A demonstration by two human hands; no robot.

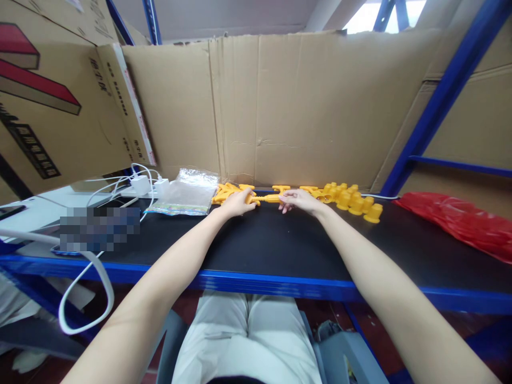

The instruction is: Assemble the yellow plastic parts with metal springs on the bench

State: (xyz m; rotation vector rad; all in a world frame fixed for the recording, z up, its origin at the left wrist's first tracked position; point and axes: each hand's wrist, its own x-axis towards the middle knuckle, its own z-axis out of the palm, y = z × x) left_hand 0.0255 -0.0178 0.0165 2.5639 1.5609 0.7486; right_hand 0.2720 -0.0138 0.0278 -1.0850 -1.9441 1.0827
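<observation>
The yellow rod [268,198] lies crosswise at the back of the black bench [280,245], close to the cardboard wall [304,106], and you have it between both hands. Your left hand [239,204] is curled over its left end, fingers closed down on the plastic. Your right hand [298,201] meets the other end with its fingers stretched out and their tips on the rod; whether they pinch it or only rest there cannot be told from here. The two hands are near each other, with a short bare stretch of rod showing between them.

Just behind your left hand sits a heap of yellow stick parts [227,191], touching the rod's end. To the right of your right hand is a cluster of yellow caps [354,201], standing close together against the wall.

Further left lies a clear plastic bag [186,194], flat on the bench, and beyond it two white chargers [149,185] with a white cable [82,290] looping over the bench's blue front rail [256,280]. At the far right a red bag [460,221] lies crumpled on the bench, well apart from the caps.
</observation>
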